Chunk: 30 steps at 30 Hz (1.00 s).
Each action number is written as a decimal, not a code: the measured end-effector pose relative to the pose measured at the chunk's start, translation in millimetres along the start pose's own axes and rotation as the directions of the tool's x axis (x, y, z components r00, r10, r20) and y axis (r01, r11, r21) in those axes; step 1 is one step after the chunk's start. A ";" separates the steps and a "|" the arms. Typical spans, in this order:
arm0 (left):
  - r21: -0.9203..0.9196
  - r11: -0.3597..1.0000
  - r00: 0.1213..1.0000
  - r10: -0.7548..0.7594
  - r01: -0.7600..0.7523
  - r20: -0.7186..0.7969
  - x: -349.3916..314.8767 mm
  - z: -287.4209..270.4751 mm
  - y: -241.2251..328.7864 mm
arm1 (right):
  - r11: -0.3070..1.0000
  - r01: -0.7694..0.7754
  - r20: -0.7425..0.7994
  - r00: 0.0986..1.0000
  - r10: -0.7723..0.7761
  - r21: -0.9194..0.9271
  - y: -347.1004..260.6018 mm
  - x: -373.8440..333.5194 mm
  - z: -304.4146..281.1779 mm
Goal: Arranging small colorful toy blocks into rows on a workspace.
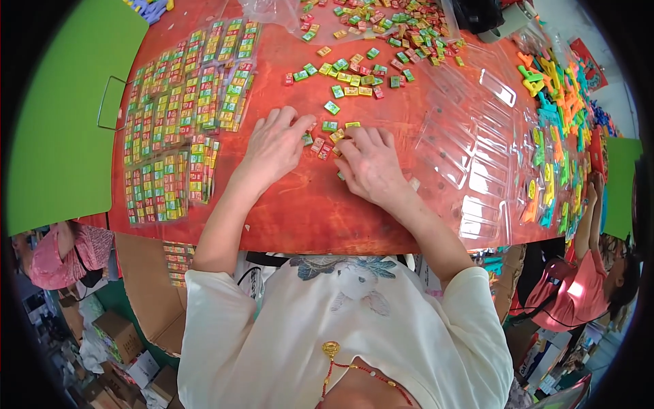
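My left hand (281, 141) rests low over the red tabletop with its fingers bent, closed around a small green box (306, 138) at the fingertips. Facing it, my right hand (371, 163) has its fingers curled down beside a yellow box (338, 135); what lies under those fingertips is partly hidden. Between the hands, red boxes (323, 149) lie close together. A green box (330, 126) and a yellow box (352, 125) sit just beyond, with another green box (332, 108) farther off.
Filled clear packs (163, 187) of coloured boxes cover the table's left side. A loose heap of boxes (422, 34) spreads at the far side. Empty clear plastic trays (470, 143) lie at right, beside colourful plastic toys (555, 88). Other people sit at both sides.
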<state>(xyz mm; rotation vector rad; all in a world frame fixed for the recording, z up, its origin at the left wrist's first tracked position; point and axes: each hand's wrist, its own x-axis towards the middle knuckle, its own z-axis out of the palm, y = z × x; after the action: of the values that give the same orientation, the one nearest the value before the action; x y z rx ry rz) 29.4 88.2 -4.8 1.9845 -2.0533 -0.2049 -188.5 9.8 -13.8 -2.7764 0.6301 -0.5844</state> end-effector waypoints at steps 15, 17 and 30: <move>0.064 0.994 0.996 -0.088 0.089 -0.011 -12.4 9.8 1.6 | 0.993 -0.026 -0.041 0.999 0.021 -0.114 -6.3 11.7 23.2; 0.075 0.995 0.997 -0.070 0.071 -0.012 -16.2 10.1 0.1 | 0.995 -0.018 -0.041 0.999 0.014 -0.100 -6.0 11.1 23.0; 0.099 0.993 0.998 -0.059 0.057 0.017 32.6 11.5 -6.4 | 0.996 -0.014 -0.106 0.994 0.005 -0.084 -11.0 24.4 32.1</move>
<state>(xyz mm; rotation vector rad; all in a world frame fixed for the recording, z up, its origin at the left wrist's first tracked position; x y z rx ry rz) 31.6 54.4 -14.4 2.1105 -2.0566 -0.1389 -150.5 12.8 -31.1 -2.8339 0.7053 -0.7229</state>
